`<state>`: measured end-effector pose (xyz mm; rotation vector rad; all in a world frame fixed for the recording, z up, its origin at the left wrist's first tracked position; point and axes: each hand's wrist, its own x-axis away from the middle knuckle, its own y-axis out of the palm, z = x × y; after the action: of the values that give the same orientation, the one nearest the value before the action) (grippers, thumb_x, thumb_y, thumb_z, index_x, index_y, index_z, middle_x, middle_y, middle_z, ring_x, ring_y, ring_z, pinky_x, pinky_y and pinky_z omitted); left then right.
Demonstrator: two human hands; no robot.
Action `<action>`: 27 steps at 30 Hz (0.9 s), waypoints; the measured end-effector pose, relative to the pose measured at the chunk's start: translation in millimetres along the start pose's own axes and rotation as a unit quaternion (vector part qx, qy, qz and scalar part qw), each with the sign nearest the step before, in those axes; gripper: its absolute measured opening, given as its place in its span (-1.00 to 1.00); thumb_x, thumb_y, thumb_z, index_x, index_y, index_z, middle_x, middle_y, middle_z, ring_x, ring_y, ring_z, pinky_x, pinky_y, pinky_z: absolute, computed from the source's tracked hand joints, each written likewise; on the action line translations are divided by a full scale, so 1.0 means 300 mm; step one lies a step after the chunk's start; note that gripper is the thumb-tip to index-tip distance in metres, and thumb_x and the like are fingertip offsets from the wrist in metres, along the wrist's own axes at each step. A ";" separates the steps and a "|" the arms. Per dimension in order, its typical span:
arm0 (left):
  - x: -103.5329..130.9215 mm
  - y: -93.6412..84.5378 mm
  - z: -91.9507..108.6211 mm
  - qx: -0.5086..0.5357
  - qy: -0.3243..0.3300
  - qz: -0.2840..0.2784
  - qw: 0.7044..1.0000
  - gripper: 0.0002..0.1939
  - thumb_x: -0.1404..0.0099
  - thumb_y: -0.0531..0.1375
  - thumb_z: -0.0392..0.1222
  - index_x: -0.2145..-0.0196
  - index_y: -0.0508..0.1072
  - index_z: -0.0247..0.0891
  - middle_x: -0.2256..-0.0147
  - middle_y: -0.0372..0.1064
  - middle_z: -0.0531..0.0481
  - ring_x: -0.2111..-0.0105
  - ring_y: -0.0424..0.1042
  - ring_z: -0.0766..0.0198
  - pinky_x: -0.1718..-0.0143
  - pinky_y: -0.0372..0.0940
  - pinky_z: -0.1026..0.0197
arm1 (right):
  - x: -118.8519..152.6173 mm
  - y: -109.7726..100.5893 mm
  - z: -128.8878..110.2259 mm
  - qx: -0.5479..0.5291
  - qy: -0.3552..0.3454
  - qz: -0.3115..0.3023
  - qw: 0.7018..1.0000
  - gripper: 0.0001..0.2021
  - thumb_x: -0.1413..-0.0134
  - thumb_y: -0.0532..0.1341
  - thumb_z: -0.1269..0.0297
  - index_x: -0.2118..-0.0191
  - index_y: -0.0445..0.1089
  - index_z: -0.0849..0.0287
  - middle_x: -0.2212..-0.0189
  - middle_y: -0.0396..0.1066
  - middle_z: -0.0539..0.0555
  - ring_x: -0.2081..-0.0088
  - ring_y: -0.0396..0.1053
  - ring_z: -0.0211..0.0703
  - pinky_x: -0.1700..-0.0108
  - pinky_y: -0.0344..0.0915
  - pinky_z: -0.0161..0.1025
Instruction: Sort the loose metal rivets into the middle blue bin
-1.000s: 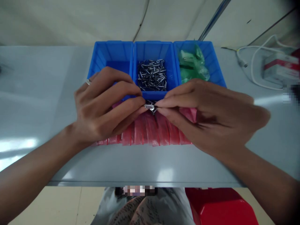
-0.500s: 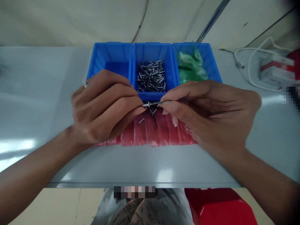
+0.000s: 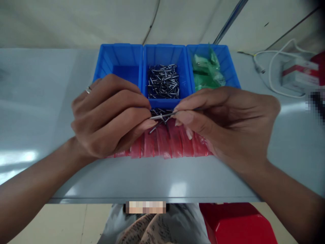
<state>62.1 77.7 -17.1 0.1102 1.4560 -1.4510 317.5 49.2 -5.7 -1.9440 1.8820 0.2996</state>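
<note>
Between my two hands a thin metal rivet [image 3: 161, 116] is held level above the red plastic bags [image 3: 162, 144]. My left hand [image 3: 111, 117], with a ring on one finger, pinches its left end between thumb and forefinger. The thumb and forefinger of my right hand [image 3: 228, 118] are closed on the thin right end. Beneath the fingertips, several loose rivets lie on the bags. More rivets [image 3: 164, 81] fill the middle blue bin [image 3: 165, 103], just beyond my hands.
The left blue bin [image 3: 122, 54] shows a bare bottom. Green bags [image 3: 207, 73] lie in the right blue bin [image 3: 232, 73]. At the far right are a white cable [image 3: 270, 76] and a red-and-white box [image 3: 301, 74]. A red stool [image 3: 243, 227] stands below the table edge.
My left hand has shifted slightly left, and more of the rivet shows between the fingertips. The right hand has barely moved and keeps its pinch.
</note>
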 end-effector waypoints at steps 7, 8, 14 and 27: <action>0.019 -0.001 -0.002 -0.088 0.053 -0.005 0.995 -0.52 -0.47 0.21 -0.28 -0.21 0.56 0.24 0.07 0.68 -0.06 0.08 0.66 -0.19 0.00 0.59 -0.48 | -0.036 -0.031 0.022 -0.058 0.030 0.051 0.997 -0.73 -0.33 0.41 0.52 0.06 0.74 -0.04 0.13 0.76 -0.14 0.22 0.72 -0.21 0.45 0.59 -0.29; 0.022 -0.003 -0.005 -0.092 0.055 -0.008 0.994 -0.47 -0.44 0.24 -0.28 -0.24 0.55 0.26 0.06 0.68 -0.03 0.09 0.66 -0.21 -0.01 0.59 -0.48 | -0.039 -0.041 0.021 -0.054 0.026 0.043 0.997 -0.71 -0.36 0.38 0.52 0.00 0.72 -0.04 0.09 0.76 -0.14 0.18 0.73 -0.20 0.46 0.58 -0.28; 0.019 0.000 -0.020 -0.107 0.093 -0.019 0.990 -0.32 -0.39 0.28 -0.28 -0.40 0.43 0.22 0.04 0.68 -0.03 0.10 0.66 -0.24 0.08 0.59 -0.45 | -0.023 -0.077 0.035 0.379 -0.302 -0.218 0.847 -0.79 -0.50 0.32 0.38 -0.11 0.67 0.08 0.00 0.76 -0.01 0.09 0.71 -0.10 0.16 0.67 -0.13; 0.013 -0.004 -0.022 -0.117 0.101 -0.032 0.987 -0.47 -0.41 0.31 -0.28 -0.25 0.53 0.21 0.05 0.66 -0.01 0.09 0.67 -0.19 0.10 0.62 -0.37 | 0.003 -0.037 0.064 0.411 -0.310 -0.211 0.831 -0.67 -0.56 0.19 0.46 -0.27 0.54 0.16 0.10 0.63 0.08 0.16 0.59 -0.17 0.14 0.56 -0.19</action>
<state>55.7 80.3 -20.7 0.0662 1.8006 -1.3379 331.1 56.7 -21.5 -1.3498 0.8816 -0.0344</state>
